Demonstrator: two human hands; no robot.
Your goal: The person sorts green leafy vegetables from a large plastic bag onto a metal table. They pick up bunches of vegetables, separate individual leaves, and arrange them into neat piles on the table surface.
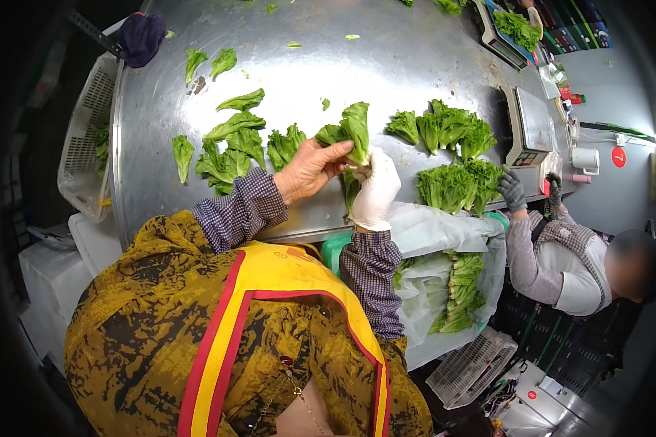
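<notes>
My bare left hand (314, 166) grips a small bunch of green lettuce leaves (355, 128), its thumb across them near the base. At the stem end, my right hand (376, 191) in a white glove closes its fingers close against the bunch; what its fingertips pinch is hidden. Another lettuce leaf (351, 188) hangs below, between the two hands. Loose lettuce leaves (224, 164) lie on the steel table (306, 71) left of my hands. To the right are small lettuce heads (443, 128) in a row and a denser pile of lettuce (448, 185) near the table's edge.
A lined crate (443, 229) holding lettuce stands against the table at my right. Beyond it, a co-worker's gloved hand (513, 190) touches the lettuce pile. A weighing scale (530, 120) stands at the right; a white plastic basket (87, 136) stands beyond the left edge.
</notes>
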